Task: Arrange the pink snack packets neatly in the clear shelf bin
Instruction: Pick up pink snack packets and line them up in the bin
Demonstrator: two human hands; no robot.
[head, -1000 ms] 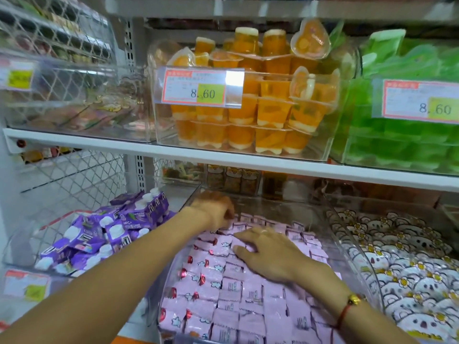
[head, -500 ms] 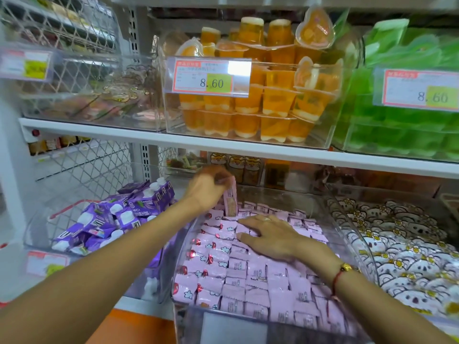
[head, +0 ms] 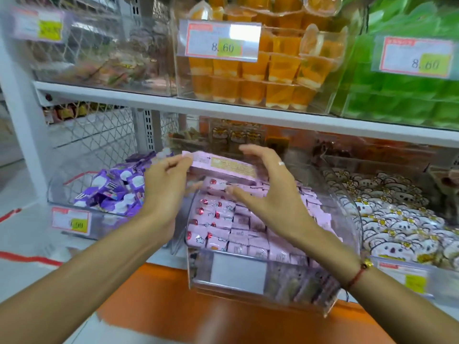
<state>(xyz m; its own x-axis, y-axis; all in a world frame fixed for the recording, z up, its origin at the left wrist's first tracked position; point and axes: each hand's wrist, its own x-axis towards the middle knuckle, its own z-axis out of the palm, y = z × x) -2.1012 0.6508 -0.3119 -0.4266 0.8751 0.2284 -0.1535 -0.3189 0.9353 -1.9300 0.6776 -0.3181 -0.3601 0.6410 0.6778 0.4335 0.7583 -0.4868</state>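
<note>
One pink packet is held above the bin, ready to go into the rows.

The left hand (head: 164, 184) pinches one end of a pink packet (head: 223, 167), held flat over the back part of the clear shelf bin (head: 347, 219); the right hand (head: 270, 187) is spread, fingers straight, near its other end. I think it is best to lower it level and press it into a gap at the back wall, same direction as the others. The packets in the bin (head: 238, 224) are pale pink, small, soft-looking, lying in rather even rows, some with red marks.
</note>
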